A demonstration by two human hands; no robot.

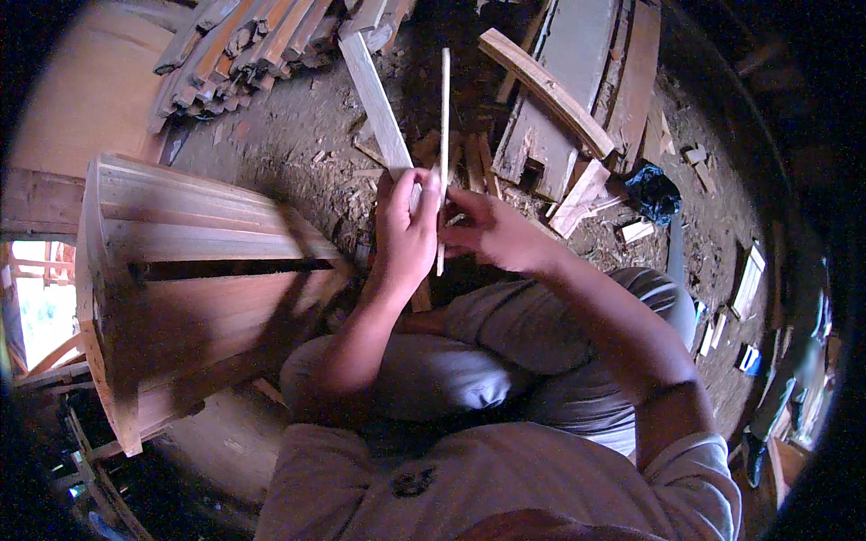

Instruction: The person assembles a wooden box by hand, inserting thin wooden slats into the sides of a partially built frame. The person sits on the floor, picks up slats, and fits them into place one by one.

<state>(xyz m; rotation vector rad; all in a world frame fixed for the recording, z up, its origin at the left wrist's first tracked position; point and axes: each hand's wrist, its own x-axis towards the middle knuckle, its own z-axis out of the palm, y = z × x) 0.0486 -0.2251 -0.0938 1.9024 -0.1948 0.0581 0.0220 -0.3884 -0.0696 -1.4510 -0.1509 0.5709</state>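
In the head view, a dark mark (pixel 415 484) on the shirt (pixel 541 478) cannot be read. A narrow, straight wooden strip (pixel 444 117) is pinched almost upright before the lap by the right hand (pixel 494 234). The left hand (pixel 404 236) is curled beside it; whether the flat, pale board (pixel 374 99) is gripped there cannot be told, its lower end being hidden.

Earthen floor (pixel 289 126), wood scraps (pixel 637 232) strewn about (pale, mostly small); stacked timber (pixel 244 54), long boards (pixel 577 54), crumpled dark bag (pixel 653 194)
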